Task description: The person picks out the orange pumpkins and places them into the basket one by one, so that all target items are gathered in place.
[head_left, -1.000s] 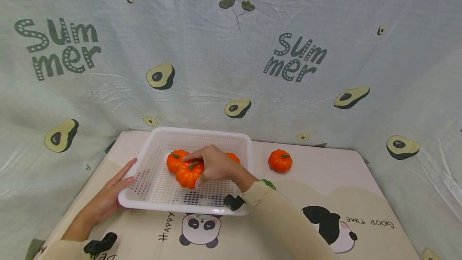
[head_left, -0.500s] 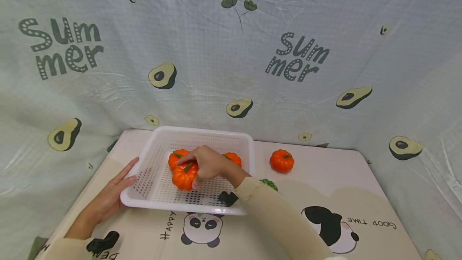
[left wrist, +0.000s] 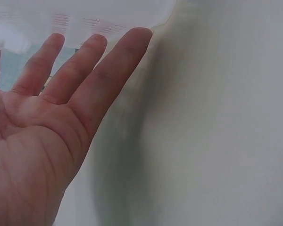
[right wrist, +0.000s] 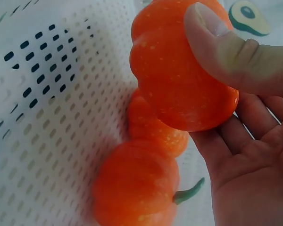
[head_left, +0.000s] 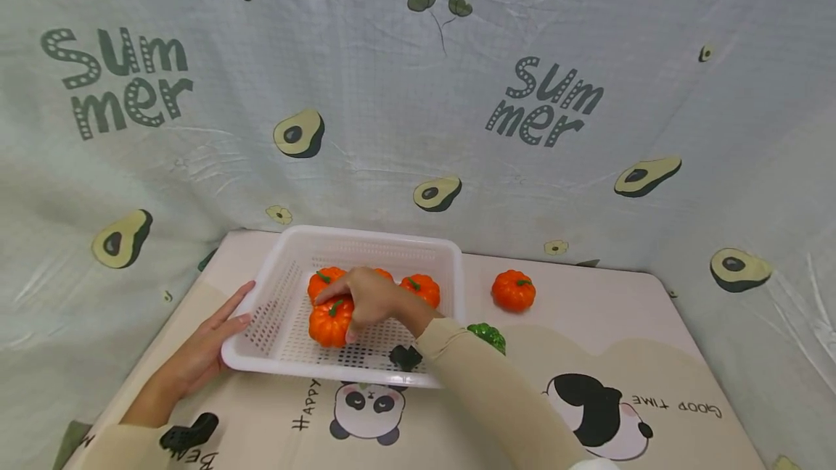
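My right hand (head_left: pixel 371 301) grips a small orange pumpkin (head_left: pixel 330 323) with a green stem, inside the white perforated basket (head_left: pixel 366 372). The thumb presses one side of the held pumpkin (right wrist: pixel 179 66) in the right wrist view, with the fingers behind it. Another pumpkin (head_left: pixel 324 281) lies just behind the held one. A pumpkin (head_left: pixel 421 289) sits at the basket's right, and one more (head_left: pixel 384 274) is mostly hidden behind my hand. My left hand (head_left: pixel 201 348) touches the basket's left side; its straight fingertips meet the white wall (left wrist: pixel 85 14) in the left wrist view.
Outside the basket, to its right, a further orange pumpkin (head_left: pixel 514 291) rests on the table (head_left: pixel 601 339). A bumpy green object (head_left: pixel 486 336) is partly covered by my right sleeve (head_left: pixel 496 397). A printed curtain (head_left: pixel 366 78) hangs behind the table.
My right hand has shifted slightly left and toward me within the basket with the gripped pumpkin. More of the right-hand pumpkin and the green object shows. The left hand stays at the basket.
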Motion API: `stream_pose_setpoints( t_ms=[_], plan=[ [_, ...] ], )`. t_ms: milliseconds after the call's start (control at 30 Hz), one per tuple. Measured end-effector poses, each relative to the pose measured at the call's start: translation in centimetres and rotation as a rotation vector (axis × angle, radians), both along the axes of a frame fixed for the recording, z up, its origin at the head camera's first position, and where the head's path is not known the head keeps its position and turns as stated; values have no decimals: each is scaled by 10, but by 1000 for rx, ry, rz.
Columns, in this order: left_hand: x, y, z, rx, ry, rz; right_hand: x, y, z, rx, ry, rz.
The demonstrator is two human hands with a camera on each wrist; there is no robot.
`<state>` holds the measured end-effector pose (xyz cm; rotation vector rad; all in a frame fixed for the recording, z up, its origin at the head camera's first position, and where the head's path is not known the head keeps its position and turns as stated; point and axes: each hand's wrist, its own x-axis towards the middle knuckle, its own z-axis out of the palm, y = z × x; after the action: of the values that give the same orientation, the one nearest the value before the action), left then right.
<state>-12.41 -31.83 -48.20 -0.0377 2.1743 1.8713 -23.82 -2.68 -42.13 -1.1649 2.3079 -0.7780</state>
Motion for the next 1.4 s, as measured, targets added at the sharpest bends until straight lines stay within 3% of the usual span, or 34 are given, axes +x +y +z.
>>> stream_pose_setpoints(
  t_ms=[600,833,1233,1400],
  plan=[
    [2,-1,-3,13,-12,10,-4,-10,-16,73,-39,66],
    [2,-1,-3,7,17,-8,-5,-16,-19,92,-67,106],
    [2,1,2,9,31,-4,0,-19,-13,182,-102,163],
    [2,1,1,14,29,-9,3,-20,-13,240,-76,165]
  ],
)
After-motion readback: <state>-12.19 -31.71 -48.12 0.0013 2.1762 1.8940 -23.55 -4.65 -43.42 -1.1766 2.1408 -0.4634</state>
